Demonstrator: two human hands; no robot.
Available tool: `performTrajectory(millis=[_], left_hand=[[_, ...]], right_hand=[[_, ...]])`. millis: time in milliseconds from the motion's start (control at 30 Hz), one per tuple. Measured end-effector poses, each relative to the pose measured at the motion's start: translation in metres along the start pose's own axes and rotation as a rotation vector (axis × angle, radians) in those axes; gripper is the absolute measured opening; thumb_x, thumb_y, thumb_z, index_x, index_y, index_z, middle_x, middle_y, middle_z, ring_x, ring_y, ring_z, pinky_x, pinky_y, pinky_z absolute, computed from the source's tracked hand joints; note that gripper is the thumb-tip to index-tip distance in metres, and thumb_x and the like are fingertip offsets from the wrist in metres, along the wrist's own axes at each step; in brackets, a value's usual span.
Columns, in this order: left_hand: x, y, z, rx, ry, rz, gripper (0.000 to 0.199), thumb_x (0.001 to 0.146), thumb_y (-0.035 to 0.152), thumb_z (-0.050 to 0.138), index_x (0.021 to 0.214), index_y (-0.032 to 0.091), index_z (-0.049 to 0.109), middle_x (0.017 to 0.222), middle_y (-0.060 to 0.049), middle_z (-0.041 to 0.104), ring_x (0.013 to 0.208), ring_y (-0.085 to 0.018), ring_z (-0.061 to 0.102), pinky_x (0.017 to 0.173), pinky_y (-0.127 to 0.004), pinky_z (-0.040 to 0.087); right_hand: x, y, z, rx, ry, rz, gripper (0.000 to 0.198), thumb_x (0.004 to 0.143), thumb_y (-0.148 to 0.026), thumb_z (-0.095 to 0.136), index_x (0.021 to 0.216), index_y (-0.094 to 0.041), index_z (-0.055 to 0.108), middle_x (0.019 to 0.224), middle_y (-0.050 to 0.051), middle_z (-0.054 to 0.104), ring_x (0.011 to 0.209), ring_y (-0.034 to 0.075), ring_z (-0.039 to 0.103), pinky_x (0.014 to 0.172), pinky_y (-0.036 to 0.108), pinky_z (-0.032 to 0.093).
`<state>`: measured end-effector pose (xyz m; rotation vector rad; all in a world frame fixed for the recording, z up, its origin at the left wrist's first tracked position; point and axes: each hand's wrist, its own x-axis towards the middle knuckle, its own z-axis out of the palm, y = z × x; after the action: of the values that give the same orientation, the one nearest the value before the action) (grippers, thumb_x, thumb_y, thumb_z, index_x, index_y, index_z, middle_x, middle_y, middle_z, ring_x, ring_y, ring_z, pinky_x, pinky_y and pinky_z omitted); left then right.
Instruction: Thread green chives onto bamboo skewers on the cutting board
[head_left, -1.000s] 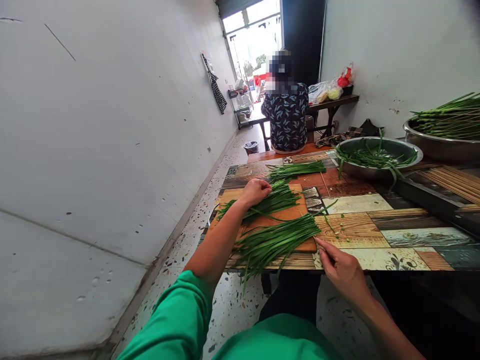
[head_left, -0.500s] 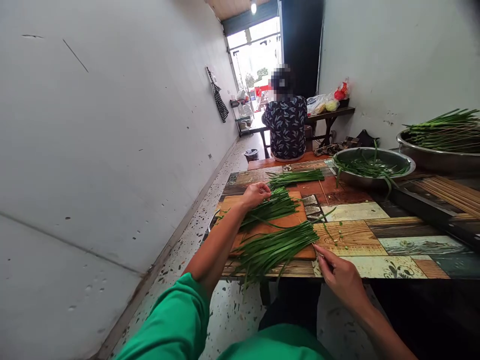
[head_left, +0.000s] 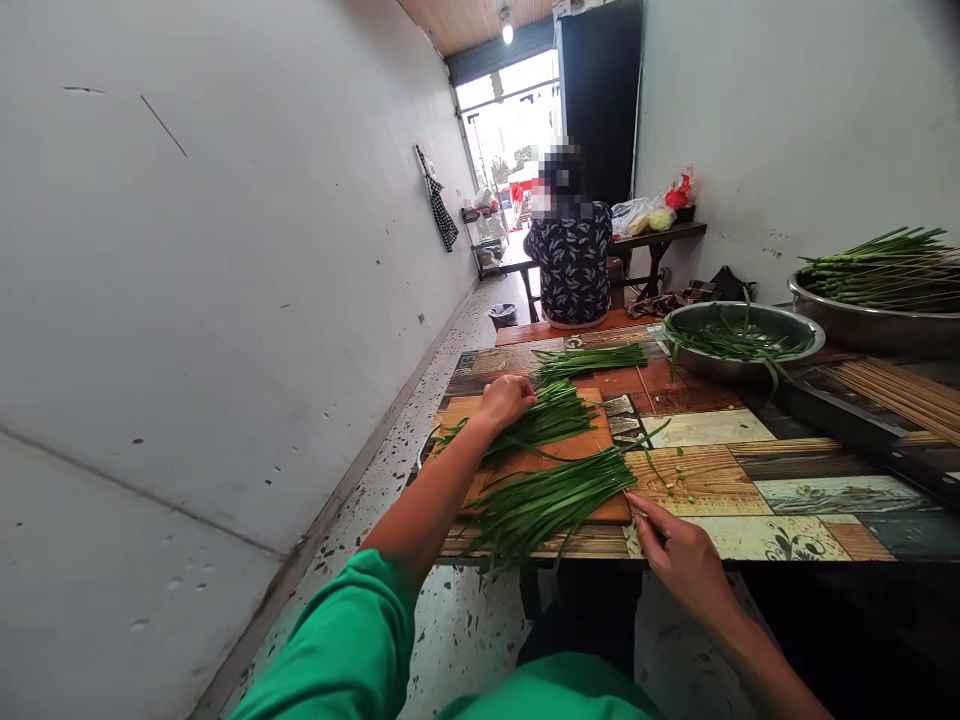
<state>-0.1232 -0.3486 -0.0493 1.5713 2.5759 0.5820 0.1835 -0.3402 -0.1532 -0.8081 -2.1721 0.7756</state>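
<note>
An orange cutting board (head_left: 574, 447) lies on the patterned table (head_left: 757, 485) with two bundles of green chives on it. My left hand (head_left: 506, 400) lies curled over the left end of the middle chive bundle (head_left: 559, 415). The near chive bundle (head_left: 547, 500) reaches past the table's front edge. My right hand (head_left: 679, 555) sits at that edge, right of the near bundle's cut end, with thumb and forefinger pinched on what looks like a thin stick. A third chive bundle (head_left: 592, 358) lies behind the board.
A steel bowl (head_left: 750, 368) with loose chives and a larger steel basin (head_left: 877, 322) piled with skewered chives stand at the right, beside a stack of bamboo skewers (head_left: 900, 390). A person (head_left: 574, 260) sits beyond the table, back turned. A white wall runs along the left.
The view has tilted up a little. Both hands stay where they were, the left on the middle bundle and the right at the table's front edge.
</note>
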Motion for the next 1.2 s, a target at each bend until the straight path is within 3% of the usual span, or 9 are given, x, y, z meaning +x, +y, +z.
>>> performTrajectory(millis=[167,333,500,633,733,900,1000,1100,1200], left_hand=[[0.003,0.004,0.006,0.025,-0.030,0.179,0.027,0.077,0.018,0.062,0.101,0.022,0.072,0.086,-0.002,0.071,0.081,-0.016,0.063,0.079,-0.026,0.046],[0.008,0.008,0.012,0.203,-0.021,0.322,0.022,0.080,0.017,0.057,0.091,0.025,0.075,0.095,-0.005,0.072,0.098,-0.020,0.062,0.097,-0.036,0.039],[0.013,0.012,0.002,0.050,0.014,0.296,0.019,0.080,0.019,0.057,0.088,0.021,0.074,0.089,-0.003,0.073,0.084,-0.016,0.063,0.085,-0.028,0.046],[0.016,0.016,-0.015,-0.221,0.168,0.190,0.021,0.081,0.024,0.058,0.094,0.018,0.073,0.085,-0.002,0.073,0.074,-0.013,0.063,0.073,-0.022,0.048],[0.020,0.013,-0.024,-0.188,0.240,0.115,0.024,0.083,0.023,0.056,0.099,0.019,0.072,0.089,-0.002,0.073,0.077,-0.013,0.064,0.075,-0.023,0.048],[0.026,-0.009,-0.026,0.205,0.028,-0.019,0.023,0.076,0.013,0.058,0.089,0.020,0.076,0.092,-0.006,0.073,0.086,-0.020,0.066,0.078,-0.026,0.049],[0.024,-0.015,-0.025,0.257,0.025,-0.037,0.026,0.074,0.016,0.061,0.096,0.019,0.075,0.101,-0.010,0.071,0.095,-0.023,0.064,0.083,-0.030,0.048],[0.022,-0.007,-0.022,0.243,0.099,0.058,0.027,0.081,0.023,0.057,0.103,0.020,0.072,0.107,-0.009,0.069,0.099,-0.021,0.062,0.088,-0.031,0.046],[0.022,0.010,-0.010,0.165,-0.014,0.226,0.022,0.081,0.030,0.059,0.092,0.020,0.075,0.087,-0.004,0.072,0.083,-0.017,0.063,0.079,-0.025,0.047]], right_hand=[[0.000,-0.003,-0.003,-0.003,-0.008,0.002,0.037,0.085,-0.030,0.044,0.106,-0.017,0.071,0.084,0.006,0.076,0.060,0.018,0.070,0.052,0.025,0.052],[0.000,-0.006,-0.006,-0.002,-0.046,0.008,0.037,0.087,-0.030,0.043,0.109,-0.018,0.070,0.076,0.005,0.075,0.054,0.017,0.068,0.046,0.024,0.050],[-0.001,-0.004,-0.002,-0.010,0.015,-0.020,0.035,0.085,-0.029,0.045,0.106,-0.020,0.072,0.090,0.006,0.076,0.066,0.019,0.072,0.056,0.025,0.055],[-0.001,-0.001,0.001,-0.015,0.016,-0.022,0.035,0.085,-0.029,0.045,0.107,-0.020,0.071,0.094,0.006,0.075,0.072,0.020,0.073,0.060,0.025,0.056],[-0.002,0.000,0.001,-0.023,-0.003,-0.017,0.035,0.086,-0.028,0.045,0.108,-0.020,0.071,0.095,0.006,0.075,0.073,0.019,0.073,0.060,0.025,0.056],[-0.002,0.000,0.000,-0.036,-0.021,-0.004,0.037,0.086,-0.029,0.043,0.110,-0.018,0.070,0.095,0.007,0.075,0.073,0.019,0.072,0.062,0.025,0.056],[-0.001,-0.001,-0.001,-0.039,-0.024,0.004,0.039,0.086,-0.031,0.043,0.109,-0.017,0.070,0.088,0.007,0.076,0.067,0.019,0.072,0.057,0.025,0.055],[-0.001,0.000,-0.001,-0.046,-0.032,-0.005,0.040,0.086,-0.032,0.041,0.108,-0.015,0.071,0.080,0.007,0.076,0.056,0.018,0.068,0.050,0.025,0.051],[-0.001,0.000,-0.002,-0.039,-0.044,-0.014,0.042,0.086,-0.032,0.041,0.110,-0.014,0.070,0.080,0.007,0.075,0.052,0.017,0.066,0.046,0.025,0.048]])
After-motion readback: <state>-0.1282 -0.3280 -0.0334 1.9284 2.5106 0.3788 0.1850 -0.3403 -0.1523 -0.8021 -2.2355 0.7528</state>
